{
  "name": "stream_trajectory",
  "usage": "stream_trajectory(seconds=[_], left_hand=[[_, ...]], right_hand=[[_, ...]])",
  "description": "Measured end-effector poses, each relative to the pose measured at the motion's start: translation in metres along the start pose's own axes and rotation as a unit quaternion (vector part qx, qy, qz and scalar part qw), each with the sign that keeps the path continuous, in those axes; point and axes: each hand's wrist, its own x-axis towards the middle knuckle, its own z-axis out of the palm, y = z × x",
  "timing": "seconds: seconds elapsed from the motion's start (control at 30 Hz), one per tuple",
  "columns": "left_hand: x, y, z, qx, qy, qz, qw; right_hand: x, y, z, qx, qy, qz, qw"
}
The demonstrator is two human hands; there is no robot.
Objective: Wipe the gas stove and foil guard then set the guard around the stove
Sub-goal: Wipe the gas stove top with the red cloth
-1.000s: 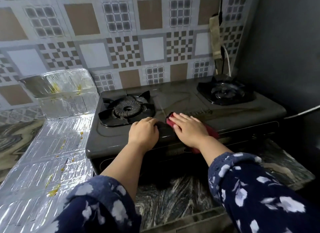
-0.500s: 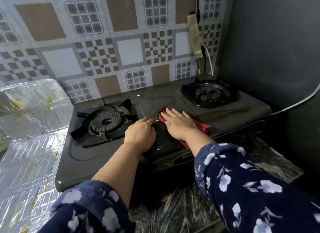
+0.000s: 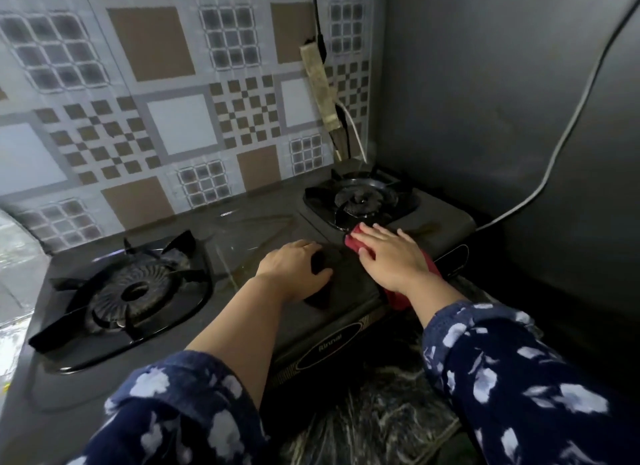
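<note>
Table [image 3: 381,426], 6 o'clock, carries the stove [image 3: 242,236]. Left hand [image 3: 294,270], centre: fingers curled, empty, braced on the stove. Right hand [image 3: 391,257], 2 o'clock: flat, pressing a red cloth [image 3: 356,241] near the burner [image 3: 360,198]. Foil guard [image 3: 15,274], 9 o'clock edge. Step: wiping the stove; next probably calls for strokes around the burner.

Home kitchen. A two-burner gas stove [image 3: 242,229] is sitting on a marble-look counter [image 3: 381,423]. Patterned tiles [image 3: 180,125] are running along the wall behind it. A power strip [image 3: 320,87] is hanging on them, in the corner by a dark wall [image 3: 485,84].
</note>
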Motion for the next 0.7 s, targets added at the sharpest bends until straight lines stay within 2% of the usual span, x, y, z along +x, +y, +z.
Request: stream_trajectory(seconds=[0.2, 0.3, 0.6, 0.7], left_hand=[[0.009, -0.001, 0.006, 0.002, 0.014, 0.010, 1.000], [0.010, -0.003, 0.010, -0.006, 0.033, 0.011, 0.999], [0.011, -0.002, 0.015, -0.010, 0.068, 0.005, 0.998], [0.010, -0.002, 0.014, -0.013, 0.076, 0.005, 0.997]], right_hand=[[0.004, 0.024, 0.003, 0.001, 0.055, 0.073, 0.996], [0.012, 0.044, -0.004, 0.004, 0.052, 0.112, 0.992], [0.015, 0.051, -0.002, 0.027, 0.105, 0.147, 0.983], [0.018, 0.052, -0.002, 0.008, 0.094, 0.176, 0.980]])
